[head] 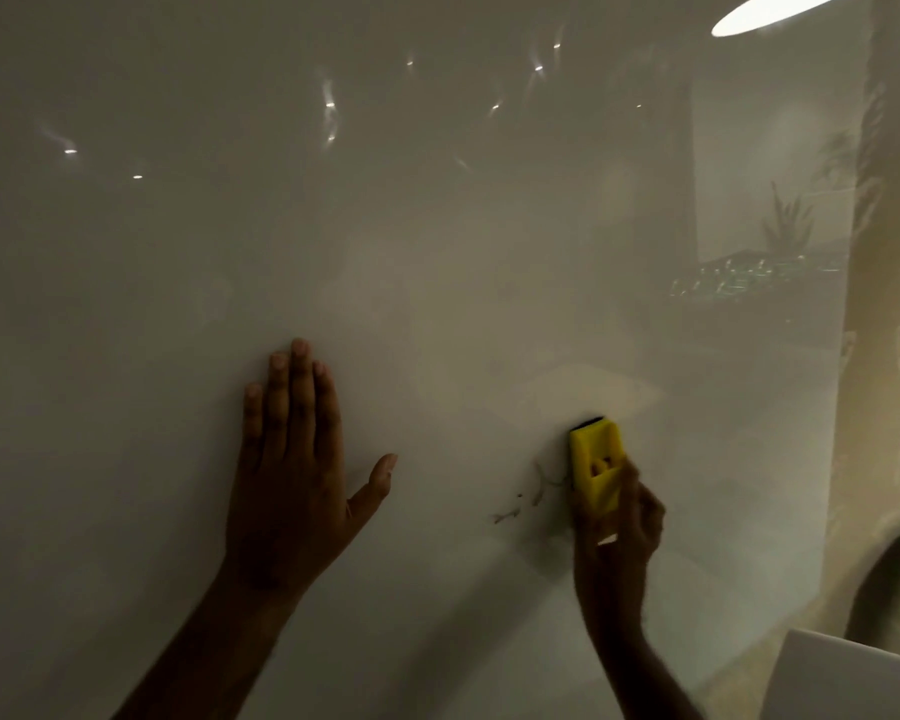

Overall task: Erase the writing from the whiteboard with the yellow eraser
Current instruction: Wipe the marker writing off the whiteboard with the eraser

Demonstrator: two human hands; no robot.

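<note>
**Whiteboard Erasing: Hand and Eraser Position**

While your left hand (292,459) lies flat against the whiteboard (437,226), its four fingers are straight and held together, pointing up the board, and the thumb is spread out toward your right hand. It grasps nothing; the palm and fingers simply press on the glossy surface.

Your right hand (619,522) grasps the yellow eraser (596,462) by its lower end, with the fingers curled round the body from the right side. The eraser stands nearly upright, tilted slightly, above your right hand's knuckles. Its dark felt face (591,422) shows at the top edge and lies against the whiteboard. The hand and forearm appear slightly blurred.

Faint smudged marks (520,498) remain on the whiteboard just beside the eraser, on its left, between your two hands and nearer the right one. They are thin, broken strokes; what they spelled cannot be read. A paler streak (604,387) lies on the board just above the eraser's top end.

Above both hands the board surface carries small bright light reflections (328,103). Further to the right of your right hand, the board reflects a plant (788,226) and a bright oval lamp (770,10). Below and to the right of your right forearm, a white curved object (853,678) enters the view; what it is cannot be told.
</note>
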